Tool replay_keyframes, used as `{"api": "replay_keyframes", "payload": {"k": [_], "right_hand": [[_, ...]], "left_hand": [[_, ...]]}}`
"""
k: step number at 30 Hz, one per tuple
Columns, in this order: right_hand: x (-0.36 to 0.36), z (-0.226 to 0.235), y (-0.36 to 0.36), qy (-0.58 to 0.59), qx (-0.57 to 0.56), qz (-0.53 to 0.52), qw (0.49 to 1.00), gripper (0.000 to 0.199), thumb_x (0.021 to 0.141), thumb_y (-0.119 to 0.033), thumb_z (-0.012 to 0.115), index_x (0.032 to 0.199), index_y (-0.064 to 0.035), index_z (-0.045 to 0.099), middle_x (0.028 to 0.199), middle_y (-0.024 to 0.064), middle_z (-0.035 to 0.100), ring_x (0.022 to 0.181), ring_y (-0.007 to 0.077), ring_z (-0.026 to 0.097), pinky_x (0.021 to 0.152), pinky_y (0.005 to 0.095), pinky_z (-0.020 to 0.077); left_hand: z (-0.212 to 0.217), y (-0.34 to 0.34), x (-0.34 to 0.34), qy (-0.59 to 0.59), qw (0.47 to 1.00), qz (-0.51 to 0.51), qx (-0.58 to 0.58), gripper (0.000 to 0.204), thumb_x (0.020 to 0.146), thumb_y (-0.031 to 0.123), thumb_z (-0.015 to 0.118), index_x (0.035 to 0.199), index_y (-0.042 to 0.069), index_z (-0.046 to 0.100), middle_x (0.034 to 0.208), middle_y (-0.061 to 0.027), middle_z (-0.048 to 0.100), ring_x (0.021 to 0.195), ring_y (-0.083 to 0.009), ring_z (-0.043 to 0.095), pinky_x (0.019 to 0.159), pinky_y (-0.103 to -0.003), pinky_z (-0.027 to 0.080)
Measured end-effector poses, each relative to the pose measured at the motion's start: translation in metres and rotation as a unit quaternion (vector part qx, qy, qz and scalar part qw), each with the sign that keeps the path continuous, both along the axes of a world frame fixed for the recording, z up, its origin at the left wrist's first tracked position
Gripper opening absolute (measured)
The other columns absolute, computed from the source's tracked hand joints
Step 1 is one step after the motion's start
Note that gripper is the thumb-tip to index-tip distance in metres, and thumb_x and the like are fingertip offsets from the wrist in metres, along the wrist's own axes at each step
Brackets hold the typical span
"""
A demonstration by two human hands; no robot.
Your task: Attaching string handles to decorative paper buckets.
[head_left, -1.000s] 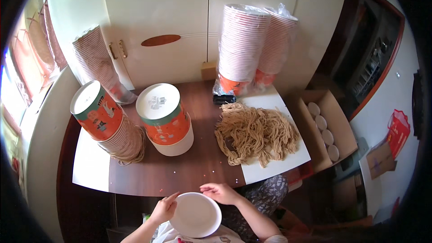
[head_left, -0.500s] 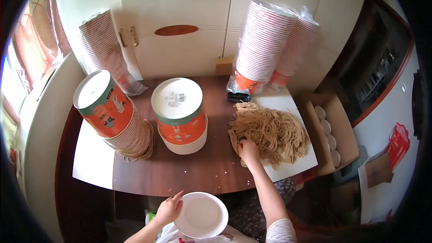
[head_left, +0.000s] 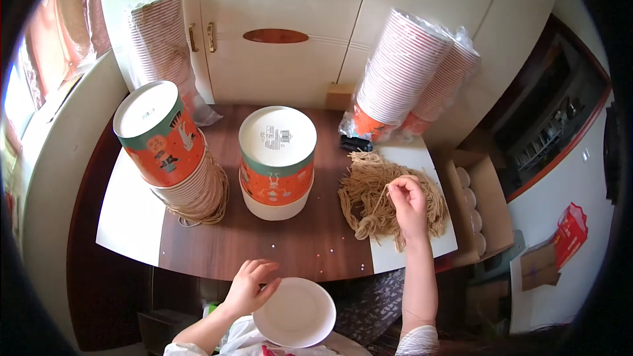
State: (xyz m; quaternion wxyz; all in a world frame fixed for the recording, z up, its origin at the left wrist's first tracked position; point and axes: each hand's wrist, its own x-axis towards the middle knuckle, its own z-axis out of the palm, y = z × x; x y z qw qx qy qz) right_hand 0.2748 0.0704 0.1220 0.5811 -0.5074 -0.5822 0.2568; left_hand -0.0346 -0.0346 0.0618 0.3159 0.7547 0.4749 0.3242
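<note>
Pinching a thin bunch of strands, the person's right hand [head_left: 407,199] rests on a loose heap of tan paper cords [head_left: 389,199] lying on a white sheet [head_left: 422,158] at the right end of a dark brown wooden table [head_left: 297,240]. Thumb and forefinger are pressed together on the strands, which trail down and left from the fingertips into the heap; the other fingers curl loosely.

The left hand [head_left: 249,288] holds a round white paper lid [head_left: 295,312] below the table's near edge, close to the body. Its fingers are gently spread and bent along the lid's left rim, the thumb side touching it.

At the middle of the table stands an upturned stack of orange and green paper bowls [head_left: 277,161] with white bases. A second, taller stack of the same bowls [head_left: 168,151] leans at the left, with cords looped around its foot. Two plastic-wrapped columns of red and white paper cups [head_left: 412,69] lean against pale cupboard doors [head_left: 297,26] behind. An open cardboard box [head_left: 478,201] sits beside the table on the right.

Judging from the tangle, the pinch is best kept small and lifted slowly upward, so a single cord slides free without dragging the heap off the sheet. Keeping the lid level and near would shorten the carry.
</note>
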Motion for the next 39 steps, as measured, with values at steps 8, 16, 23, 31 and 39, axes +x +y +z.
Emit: {"api": "replay_keyframes", "payload": {"k": [8,16,23,31,39], "right_hand": [[-0.035,-0.014,-0.063,0.202,-0.168,0.238,0.935,0.009,0.074,-0.008,0.055,0.067,-0.0061,0.050,0.100,0.0076,0.055,0.076,0.0078,0.045,0.066,0.0211,0.0370],[-0.096,-0.025,-0.145,-0.157,-0.056,0.222,0.961,0.008,0.070,-0.010,0.065,0.072,-0.0112,0.057,0.091,0.0015,0.061,0.094,0.0191,0.054,0.085,0.0326,0.0332],[-0.091,-0.036,-0.178,-0.103,-0.109,0.256,0.955,0.008,0.073,-0.009,0.064,0.079,-0.0128,0.062,0.085,-0.0033,0.064,0.081,0.0095,0.060,0.080,0.0291,0.0304],[-0.118,-0.016,-0.194,-0.239,-0.063,0.284,0.926,0.015,0.074,-0.015,0.067,0.089,-0.0146,0.066,0.091,-0.0032,0.066,0.084,0.0049,0.061,0.078,0.0267,0.0331],[-0.137,-0.093,-0.192,0.592,-0.431,0.170,0.660,0.013,0.084,-0.008,0.058,0.096,-0.0050,0.053,0.093,0.0076,0.061,0.064,0.0087,0.052,0.071,0.0250,0.0460]], "left_hand": [[0.008,0.015,0.024,-0.110,0.992,-0.057,-0.030,0.021,0.075,0.009,0.064,0.095,0.004,0.060,0.097,-0.0100,0.059,0.090,-0.0268,0.054,0.076,-0.035,0.046],[0.020,0.006,0.029,-0.173,0.968,-0.176,0.039,0.035,0.074,0.001,0.058,0.109,0.002,0.053,0.108,-0.0117,0.056,0.100,-0.0272,0.051,0.085,-0.036,0.040],[-0.008,-0.003,0.010,-0.117,0.969,-0.218,0.014,0.027,0.069,0.000,0.059,0.096,0.005,0.059,0.098,-0.0077,0.060,0.091,-0.0249,0.054,0.080,-0.035,0.041],[-0.024,0.020,0.019,0.067,0.991,-0.114,0.015,0.026,0.073,0.012,0.063,0.097,0.005,0.059,0.088,-0.0101,0.059,0.081,-0.0272,0.055,0.071,-0.037,0.046],[-0.039,0.021,0.025,0.005,0.988,-0.145,-0.045,0.017,0.076,0.006,0.060,0.093,0.004,0.062,0.078,-0.0112,0.059,0.075,-0.0280,0.057,0.066,-0.036,0.047]]}}
